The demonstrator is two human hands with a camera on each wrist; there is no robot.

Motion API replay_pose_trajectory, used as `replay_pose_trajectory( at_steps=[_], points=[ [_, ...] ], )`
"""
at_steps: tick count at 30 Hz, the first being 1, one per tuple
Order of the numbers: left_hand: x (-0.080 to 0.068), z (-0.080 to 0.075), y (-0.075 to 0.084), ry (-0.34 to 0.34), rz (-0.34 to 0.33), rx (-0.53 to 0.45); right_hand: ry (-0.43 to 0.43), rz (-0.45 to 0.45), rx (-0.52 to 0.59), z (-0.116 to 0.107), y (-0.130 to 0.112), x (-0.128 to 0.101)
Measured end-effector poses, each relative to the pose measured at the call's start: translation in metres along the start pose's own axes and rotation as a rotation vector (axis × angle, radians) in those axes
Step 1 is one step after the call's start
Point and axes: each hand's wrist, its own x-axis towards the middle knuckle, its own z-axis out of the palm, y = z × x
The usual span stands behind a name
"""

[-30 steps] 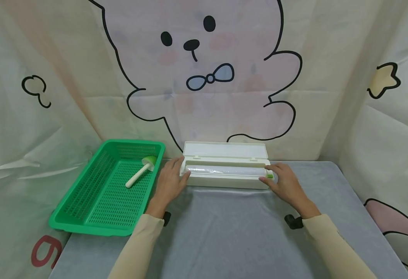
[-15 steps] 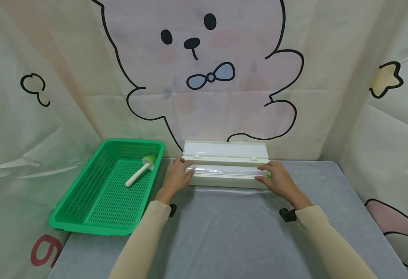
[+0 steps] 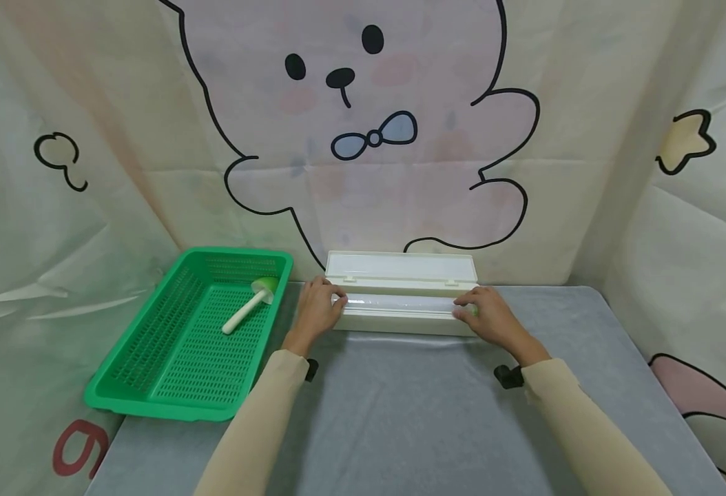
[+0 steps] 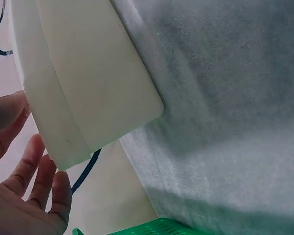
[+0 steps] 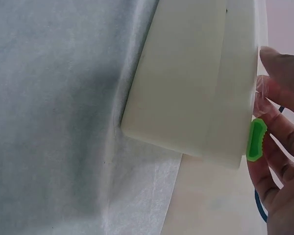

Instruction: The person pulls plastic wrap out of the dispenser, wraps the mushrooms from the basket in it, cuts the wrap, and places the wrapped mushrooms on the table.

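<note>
A cream cling film dispenser [image 3: 403, 325] stands at the back of the table, its white lid [image 3: 400, 264] raised. A clear cling film roll [image 3: 400, 302] lies along its opening. My left hand [image 3: 318, 308] is at the left end, thumb and forefinger pinching at the film; the film there is too small to see in the left wrist view. At the right end my right hand [image 3: 493, 318] pinches the film, and a clear bit of film [image 5: 262, 87] shows between thumb and fingers. A green slide cutter [image 5: 257, 140] sits against the dispenser by the right fingers.
On the left stands a green plastic basket [image 3: 171, 410]. Inside it lies a white-handled tool with a green and white head [image 3: 245, 311]. Grey cloth covers the table [image 3: 400, 413]. A printed curtain [image 3: 425, 200] hangs close behind the dispenser.
Both hands have moved inward along the dispenser, the left one to the right and the right one to the left. Their thumbs and fingers have closed together at the film.
</note>
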Motion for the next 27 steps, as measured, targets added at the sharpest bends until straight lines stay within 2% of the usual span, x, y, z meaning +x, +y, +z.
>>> replay_pose_trajectory(
  at_steps=[6, 14, 18, 22, 27],
  points=[
    [0.0, 0.002, -0.001, 0.009, -0.035, -0.054, 0.026, 0.006, -0.009, 0.004, 0.004, 0.006],
    [0.001, 0.004, -0.002, 0.033, -0.055, -0.067, 0.048, 0.048, -0.005, 0.009, 0.005, 0.014],
    [0.001, 0.006, -0.003, 0.044, -0.063, -0.084, 0.06, 0.1, 0.017, 0.008, 0.006, 0.015],
    [0.001, 0.008, -0.003, 0.072, -0.073, -0.125, 0.104, 0.157, 0.049, 0.008, 0.006, 0.015],
    [0.002, 0.009, -0.003, 0.129, -0.075, -0.168, 0.176, 0.149, 0.067, 0.006, 0.005, 0.016]
  ],
)
